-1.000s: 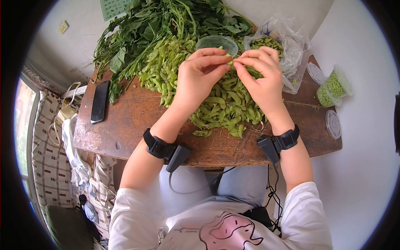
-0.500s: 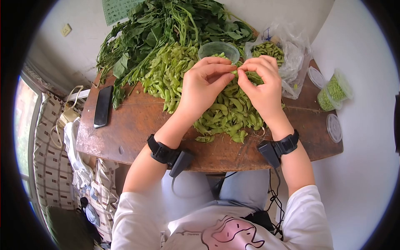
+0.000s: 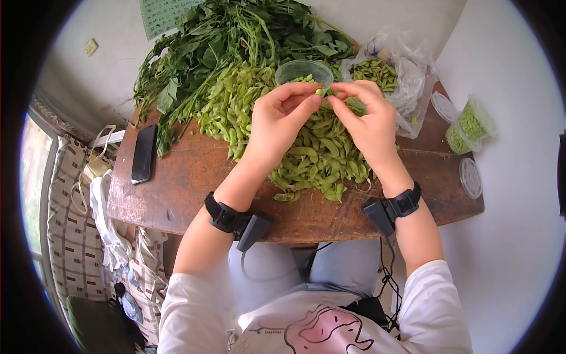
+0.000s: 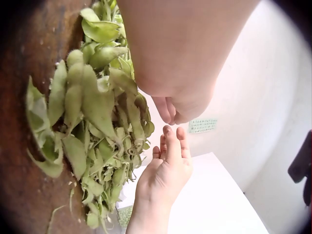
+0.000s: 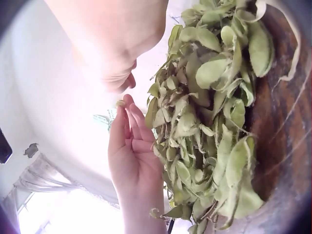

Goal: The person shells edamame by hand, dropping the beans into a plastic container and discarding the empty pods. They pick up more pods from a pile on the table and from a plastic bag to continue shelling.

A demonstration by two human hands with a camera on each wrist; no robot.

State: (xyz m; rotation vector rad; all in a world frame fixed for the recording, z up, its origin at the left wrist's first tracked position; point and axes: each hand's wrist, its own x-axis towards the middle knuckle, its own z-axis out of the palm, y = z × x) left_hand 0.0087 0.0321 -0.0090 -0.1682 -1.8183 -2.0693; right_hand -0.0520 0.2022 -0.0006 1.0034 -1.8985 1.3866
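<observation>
No word or number can be read with certainty. In the head view a green printed sheet (image 3: 160,13) on the wall at eleven o'clock carries rows of small marks, too fine to make out. It shows again in the left wrist view at about three o'clock, equally illegible. The clear plastic bag (image 3: 413,76) at one o'clock bears a blue printed mark (image 3: 375,46), which is blurred. The white shirt (image 3: 259,318) at six o'clock has a pink cartoon print with a tiny line of lettering beside it, too small to read.
</observation>
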